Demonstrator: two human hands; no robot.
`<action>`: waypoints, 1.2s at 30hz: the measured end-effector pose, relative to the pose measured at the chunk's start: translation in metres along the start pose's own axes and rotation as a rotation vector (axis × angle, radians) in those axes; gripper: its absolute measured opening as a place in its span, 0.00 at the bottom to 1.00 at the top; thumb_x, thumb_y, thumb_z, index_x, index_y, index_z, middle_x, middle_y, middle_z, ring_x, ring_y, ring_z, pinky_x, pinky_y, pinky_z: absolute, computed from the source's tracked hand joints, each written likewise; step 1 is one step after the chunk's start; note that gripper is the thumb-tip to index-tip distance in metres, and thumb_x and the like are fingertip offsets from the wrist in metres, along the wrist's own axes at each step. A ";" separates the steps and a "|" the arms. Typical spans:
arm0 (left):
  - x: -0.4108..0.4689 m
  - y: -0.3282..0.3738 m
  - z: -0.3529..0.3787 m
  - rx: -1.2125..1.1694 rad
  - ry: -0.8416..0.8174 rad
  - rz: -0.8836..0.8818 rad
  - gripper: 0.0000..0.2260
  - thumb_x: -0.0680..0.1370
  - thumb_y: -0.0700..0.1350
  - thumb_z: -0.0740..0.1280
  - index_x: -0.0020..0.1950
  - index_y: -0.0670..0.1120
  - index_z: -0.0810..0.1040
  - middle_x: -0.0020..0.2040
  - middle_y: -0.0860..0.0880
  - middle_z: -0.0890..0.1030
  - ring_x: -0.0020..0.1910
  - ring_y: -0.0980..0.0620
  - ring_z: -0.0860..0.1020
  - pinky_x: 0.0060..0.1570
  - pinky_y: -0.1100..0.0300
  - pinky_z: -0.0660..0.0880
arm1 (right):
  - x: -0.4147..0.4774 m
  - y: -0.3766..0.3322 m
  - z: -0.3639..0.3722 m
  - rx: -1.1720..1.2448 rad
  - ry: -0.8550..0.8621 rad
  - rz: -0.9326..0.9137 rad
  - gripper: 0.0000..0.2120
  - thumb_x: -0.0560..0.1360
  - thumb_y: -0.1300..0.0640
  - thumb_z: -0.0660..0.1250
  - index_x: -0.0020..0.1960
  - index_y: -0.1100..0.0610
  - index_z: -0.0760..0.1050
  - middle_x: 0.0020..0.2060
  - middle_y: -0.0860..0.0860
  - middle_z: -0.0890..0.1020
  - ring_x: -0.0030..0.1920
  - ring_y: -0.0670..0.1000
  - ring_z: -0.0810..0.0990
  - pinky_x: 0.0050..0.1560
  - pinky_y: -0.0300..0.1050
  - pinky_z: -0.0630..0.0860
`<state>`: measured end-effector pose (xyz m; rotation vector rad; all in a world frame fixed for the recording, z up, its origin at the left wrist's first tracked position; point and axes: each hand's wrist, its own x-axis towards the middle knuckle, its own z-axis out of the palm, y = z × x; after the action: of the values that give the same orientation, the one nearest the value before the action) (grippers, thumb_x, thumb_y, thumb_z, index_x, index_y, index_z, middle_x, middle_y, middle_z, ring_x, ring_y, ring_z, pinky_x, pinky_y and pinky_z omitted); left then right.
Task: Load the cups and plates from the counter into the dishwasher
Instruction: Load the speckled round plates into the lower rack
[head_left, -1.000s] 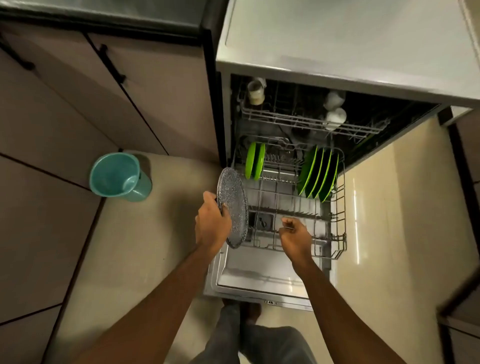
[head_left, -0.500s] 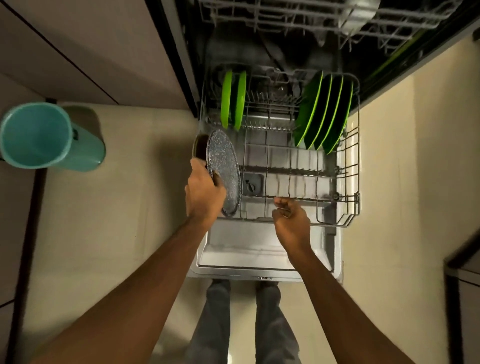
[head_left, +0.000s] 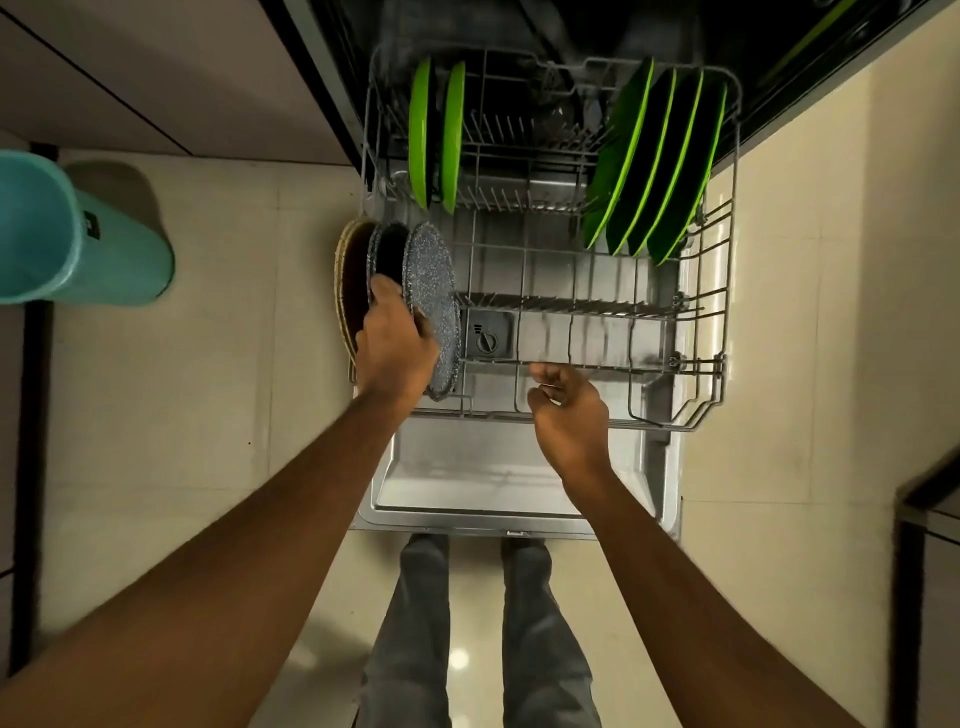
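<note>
My left hand (head_left: 397, 345) grips a small stack of plates held on edge at the front left corner of the lower rack (head_left: 670, 418). The nearest is a grey speckled plate (head_left: 434, 291); behind it are a dark plate (head_left: 389, 254) and a tan-rimmed plate (head_left: 347, 275). My right hand (head_left: 569, 410) hovers over the rack's front rail with fingers loosely curled, holding nothing. Two green plates (head_left: 436, 135) stand at the rack's back left. Several green plates (head_left: 654, 166) lean at its back right.
The open dishwasher door (head_left: 483, 483) lies flat in front of my legs. A teal bin (head_left: 62, 228) stands on the tiled floor to the left. Cabinet fronts run along the upper left. A dark furniture edge sits at the right border.
The view has tilted down and closer to the rack. My left hand has brought the plates lower at the rack's left side. My right hand has eased back from the front rail.
</note>
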<state>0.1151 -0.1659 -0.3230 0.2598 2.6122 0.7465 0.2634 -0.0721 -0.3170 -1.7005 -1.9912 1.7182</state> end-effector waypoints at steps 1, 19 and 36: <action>0.001 0.000 0.002 -0.004 -0.011 -0.015 0.12 0.77 0.39 0.63 0.57 0.43 0.64 0.47 0.40 0.79 0.44 0.37 0.80 0.45 0.41 0.79 | 0.001 0.000 0.000 -0.001 -0.002 0.000 0.12 0.75 0.70 0.63 0.54 0.59 0.78 0.50 0.56 0.82 0.49 0.52 0.80 0.41 0.19 0.67; -0.039 0.002 0.014 -0.104 0.135 -0.056 0.20 0.76 0.43 0.68 0.64 0.41 0.64 0.58 0.42 0.74 0.53 0.43 0.77 0.52 0.51 0.76 | 0.004 0.017 -0.029 -0.041 0.009 0.076 0.11 0.74 0.67 0.65 0.51 0.54 0.78 0.46 0.45 0.81 0.48 0.44 0.78 0.44 0.27 0.70; -0.093 0.001 0.056 -0.917 -0.031 -1.038 0.15 0.81 0.51 0.60 0.65 0.45 0.72 0.60 0.47 0.75 0.60 0.45 0.74 0.62 0.50 0.73 | 0.009 0.065 -0.054 0.353 0.181 0.579 0.10 0.78 0.57 0.59 0.38 0.54 0.66 0.31 0.49 0.65 0.31 0.49 0.64 0.31 0.42 0.62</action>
<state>0.2235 -0.1656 -0.3348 -1.1963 1.6913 1.3090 0.3367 -0.0404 -0.3467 -2.3193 -1.0937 1.8179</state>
